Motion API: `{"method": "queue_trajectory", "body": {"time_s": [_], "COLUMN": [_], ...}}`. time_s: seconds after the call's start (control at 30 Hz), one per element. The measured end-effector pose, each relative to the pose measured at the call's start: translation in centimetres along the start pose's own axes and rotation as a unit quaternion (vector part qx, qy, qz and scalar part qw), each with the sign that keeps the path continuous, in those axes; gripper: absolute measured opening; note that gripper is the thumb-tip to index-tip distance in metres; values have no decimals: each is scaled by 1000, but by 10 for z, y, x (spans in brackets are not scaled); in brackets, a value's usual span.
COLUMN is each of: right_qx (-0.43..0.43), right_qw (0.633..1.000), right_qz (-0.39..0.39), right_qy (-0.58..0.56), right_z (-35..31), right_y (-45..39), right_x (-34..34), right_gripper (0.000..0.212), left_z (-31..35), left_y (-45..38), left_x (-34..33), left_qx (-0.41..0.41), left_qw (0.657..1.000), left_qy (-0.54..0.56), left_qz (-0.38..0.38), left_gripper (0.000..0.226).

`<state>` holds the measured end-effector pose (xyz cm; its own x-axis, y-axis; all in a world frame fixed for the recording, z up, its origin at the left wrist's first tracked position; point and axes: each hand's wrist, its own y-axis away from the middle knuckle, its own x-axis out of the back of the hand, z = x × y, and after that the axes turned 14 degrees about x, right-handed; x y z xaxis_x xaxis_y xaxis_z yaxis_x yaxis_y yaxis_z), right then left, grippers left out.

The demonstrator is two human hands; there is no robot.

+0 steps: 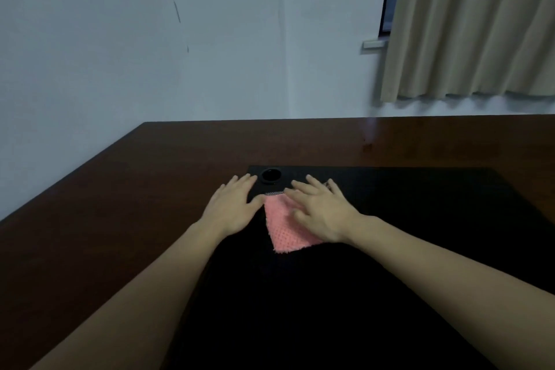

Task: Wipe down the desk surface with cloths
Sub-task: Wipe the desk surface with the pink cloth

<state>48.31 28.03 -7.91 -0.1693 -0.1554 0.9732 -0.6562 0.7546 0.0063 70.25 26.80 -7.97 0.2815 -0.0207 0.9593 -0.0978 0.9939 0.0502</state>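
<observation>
Two bare forearms, left hand (232,210) flat on desk (120,204), right hand (319,210) flat, pressing one pink cloth (283,227)

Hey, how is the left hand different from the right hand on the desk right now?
The right hand lies flat on the pink cloth, pressing it down; the left hand rests beside the cloth, its thumb at the cloth's edge. The left hand straddles the black mat's corner, partly over the brown desk; the right hand is wholly over the mat. Both are palm-down with fingers extended.
</observation>
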Motion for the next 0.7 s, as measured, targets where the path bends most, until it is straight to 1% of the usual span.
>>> {"method": "queue_trajectory", "body": {"time_s": [0.07,0.13,0.23,0.37,0.47,0.57,0.7], "right_qx": [-2,-4,-10,-67,-89,-81,-23], "right_qw": [999,997,996,994,993,993,995], "right_qz": [-42,-73,-69,-57,-56,-61,-74], "right_qy": [-10,20,49,57,55,56,61], "right_z": [-17,-20,2,53,72,64,32], "right_y": [-15,-25,-40,-66,-77,-70,-21], "right_x": [-12,-23,-20,-4,-2,-5,-13], "right_gripper": [61,63,62,62,60,59,59], "left_z": [-13,-18,-14,1,10,12,17], "left_y": [-2,-3,-8,-12,-13,-11,-9], "left_x": [0,-2,-5,-12,-17,-22,-27], "left_qx": [23,25,13,-4,-15,-8,-6], "left_qw": [1000,999,999,999,999,998,998], "left_qy": [13,30,43,43,45,52,62], "left_qz": [0,6,5,-8,-16,-20,-7], "left_gripper": [61,59,57,57,56,56,55]}}
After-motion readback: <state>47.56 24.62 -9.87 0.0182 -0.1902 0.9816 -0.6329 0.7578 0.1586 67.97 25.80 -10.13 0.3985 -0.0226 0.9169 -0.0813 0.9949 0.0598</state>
